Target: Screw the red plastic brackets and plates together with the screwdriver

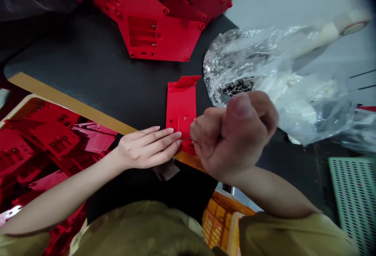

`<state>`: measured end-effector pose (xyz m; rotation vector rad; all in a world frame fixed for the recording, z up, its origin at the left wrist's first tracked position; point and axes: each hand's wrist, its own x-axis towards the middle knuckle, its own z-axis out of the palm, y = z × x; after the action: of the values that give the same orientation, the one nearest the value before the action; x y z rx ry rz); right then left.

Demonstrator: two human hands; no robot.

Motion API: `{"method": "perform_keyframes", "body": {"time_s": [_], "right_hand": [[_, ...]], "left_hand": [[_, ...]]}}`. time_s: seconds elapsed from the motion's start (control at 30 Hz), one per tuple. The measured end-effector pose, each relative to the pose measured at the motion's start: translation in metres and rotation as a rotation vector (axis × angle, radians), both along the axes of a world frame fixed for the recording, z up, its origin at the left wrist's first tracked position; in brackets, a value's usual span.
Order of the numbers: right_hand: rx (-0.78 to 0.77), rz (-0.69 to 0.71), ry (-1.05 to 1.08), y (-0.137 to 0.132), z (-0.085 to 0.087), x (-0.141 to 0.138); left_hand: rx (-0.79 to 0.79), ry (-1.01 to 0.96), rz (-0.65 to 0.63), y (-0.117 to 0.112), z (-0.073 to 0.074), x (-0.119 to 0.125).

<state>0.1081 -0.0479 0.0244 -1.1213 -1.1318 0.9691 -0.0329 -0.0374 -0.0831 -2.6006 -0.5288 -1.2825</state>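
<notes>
Right now the left hand [148, 147] lies open and flat, fingertips on a flat red plastic panel [180, 103] near the front edge of the black desk [73, 52]. The right hand [232, 138] is closed, pinching a thin metal wire [185, 140] against the panel's lower end.

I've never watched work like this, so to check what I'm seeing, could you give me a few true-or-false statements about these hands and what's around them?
1. The left hand has its fingertips against the red plastic panel. True.
2. The right hand lies flat and open. False: it is curled closed over the panel's lower end.
3. A clear plastic bag lies to the right of the panel. True.
4. The green perforated tray sits at the top left. False: it sits at the lower right.
</notes>
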Motion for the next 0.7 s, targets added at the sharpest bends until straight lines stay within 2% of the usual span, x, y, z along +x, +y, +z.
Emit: {"method": "perform_keyframes", "body": {"time_s": [0.1,0.23,0.37,0.47,0.6,0.7], "right_hand": [[0.078,-0.108,0.152,0.014,-0.003,0.000],[0.055,-0.038,0.357,0.029,0.001,0.026],[0.168,-0.004,0.354,0.023,0.008,0.051],[0.195,0.021,0.348,0.012,0.009,0.047],[0.073,0.034,0.350,0.002,0.009,0.034],[0.028,0.017,0.346,-0.002,0.010,0.031]], "left_hand": [[-0.005,-0.007,0.013,-0.002,-0.003,0.000],[-0.027,0.071,0.019,-0.003,0.002,-0.001],[-0.060,0.119,0.022,-0.006,0.010,-0.002],[-0.070,0.124,0.030,-0.009,0.011,-0.002],[-0.103,0.190,0.053,-0.012,0.015,-0.001],[-0.119,0.200,0.004,-0.009,0.018,0.000]]}}
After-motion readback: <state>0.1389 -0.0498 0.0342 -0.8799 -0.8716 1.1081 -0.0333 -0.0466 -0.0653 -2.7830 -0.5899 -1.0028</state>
